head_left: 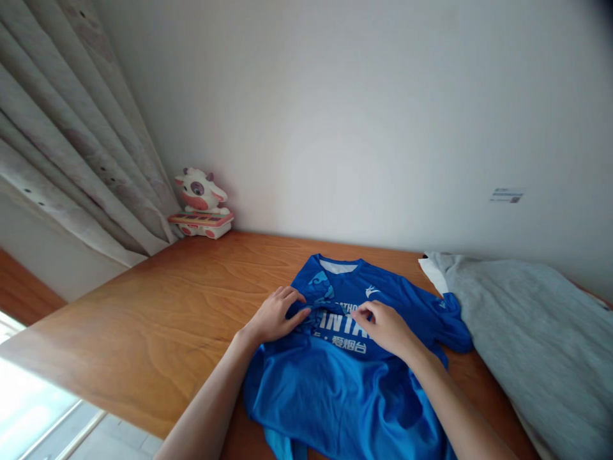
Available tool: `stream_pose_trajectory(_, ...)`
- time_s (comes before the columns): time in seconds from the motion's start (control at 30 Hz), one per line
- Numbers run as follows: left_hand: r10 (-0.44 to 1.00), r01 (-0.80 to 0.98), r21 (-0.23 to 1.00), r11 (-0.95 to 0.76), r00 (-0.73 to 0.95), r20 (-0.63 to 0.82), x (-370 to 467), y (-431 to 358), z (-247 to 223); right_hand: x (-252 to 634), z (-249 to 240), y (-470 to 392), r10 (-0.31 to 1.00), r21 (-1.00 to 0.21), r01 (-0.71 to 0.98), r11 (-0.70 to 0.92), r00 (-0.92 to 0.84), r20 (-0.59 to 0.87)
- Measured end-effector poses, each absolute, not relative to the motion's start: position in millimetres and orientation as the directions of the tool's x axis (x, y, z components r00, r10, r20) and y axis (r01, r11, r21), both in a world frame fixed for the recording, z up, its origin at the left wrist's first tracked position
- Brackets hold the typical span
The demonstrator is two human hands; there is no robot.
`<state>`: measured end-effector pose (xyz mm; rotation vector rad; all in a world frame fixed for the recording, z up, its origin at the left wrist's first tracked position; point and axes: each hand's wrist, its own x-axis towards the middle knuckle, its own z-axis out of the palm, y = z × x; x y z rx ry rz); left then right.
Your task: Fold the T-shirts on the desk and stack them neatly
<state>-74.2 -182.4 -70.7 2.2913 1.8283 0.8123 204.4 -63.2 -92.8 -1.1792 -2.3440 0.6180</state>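
Observation:
A blue short-sleeved T-shirt point(306, 377) with white lettering lies on the wooden surface, its collar toward the wall. Its left-side sleeve is folded inward over the chest, and the lower part is rumpled. My left hand point(278, 313) rests on the fold at that side, thumb and fingers apart, palm down on the cloth. Over the printed letters, my right hand point(383, 324) pinches a bit of the folded sleeve between thumb and fingertips. The other sleeve point(453, 326) stretches out to the right.
A grey cloth point(536, 332) lies along the right side, touching the shirt's sleeve. A cow-shaped toy keyboard point(204, 207) stands in the back left corner by a patterned curtain point(71, 128). The wooden surface point(191, 326) ends at a front left edge. A wall rises behind.

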Motion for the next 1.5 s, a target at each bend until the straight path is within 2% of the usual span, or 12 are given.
stream_pose_trajectory(0.13, 0.932, 0.873, 0.471, -0.126, -0.057, 0.357, -75, -164, -78, 179, -105, -69, 0.831, -0.528, 0.642, 0.556, -0.449, 0.329)
stream_pose_trajectory(0.3, 0.961, 0.93, 0.352, 0.107, -0.188, 0.205, -73, -105, -74, 179, -119, -78, 0.776, -0.492, 0.6, 0.631, -0.493, 0.394)
stream_pose_trajectory(0.4, 0.968, 0.941, 0.315, 0.126, -0.186, 0.169, -70, -66, -72, 181, -120, -79, 0.765, -0.48, 0.596, 0.645, -0.499, 0.408)
stream_pose_trajectory(0.5, 0.985, 0.959, 0.274, 0.073, -0.113, 0.132, -69, -40, -74, 180, -120, -78, 0.758, -0.456, 0.606, 0.652, -0.501, 0.418)
stream_pose_trajectory(0.63, 0.995, 0.974, 0.224, 0.004, -0.026, 0.092, -79, -26, -76, 179, -120, -78, 0.764, -0.439, 0.627, 0.644, -0.5, 0.407)
stream_pose_trajectory(0.77, 0.998, 0.976, 0.218, -0.006, -0.008, 0.064, -96, -21, -74, 179, -119, -79, 0.763, -0.434, 0.628, 0.646, -0.501, 0.408)
stream_pose_trajectory(0.83, 0.996, 0.974, 0.225, 0.028, -0.046, 0.075, -105, -20, -72, 179, -118, -79, 0.763, -0.44, 0.624, 0.645, -0.499, 0.412)
stream_pose_trajectory(1.0, 0.939, 0.935, 0.261, 0.239, -0.292, 0.184, -122, -19, -63, 179, -118, -79, 0.766, -0.433, 0.632, 0.642, -0.501, 0.403)
stream_pose_trajectory(1.07, 0.917, 0.921, 0.28, 0.27, -0.335, 0.216, -123, -24, -59, 179, -119, -79, 0.765, -0.435, 0.63, 0.643, -0.505, 0.4)
stream_pose_trajectory(1.3, 0.963, 0.962, 0.27, 0.031, -0.101, 0.249, -98, -109, -59, 181, -119, -79, 0.762, -0.44, 0.622, 0.648, -0.523, 0.383)
stream_pose_trajectory(1.43, 0.968, 0.956, 0.209, -0.205, 0.166, 0.19, -96, -175, -59, 181, -120, -78, 0.767, -0.456, 0.617, 0.642, -0.524, 0.371)
stream_pose_trajectory(1.5, 0.961, 0.945, 0.204, -0.255, 0.223, 0.165, -100, -195, -60, 181, -122, -77, 0.767, -0.463, 0.612, 0.641, -0.521, 0.374)
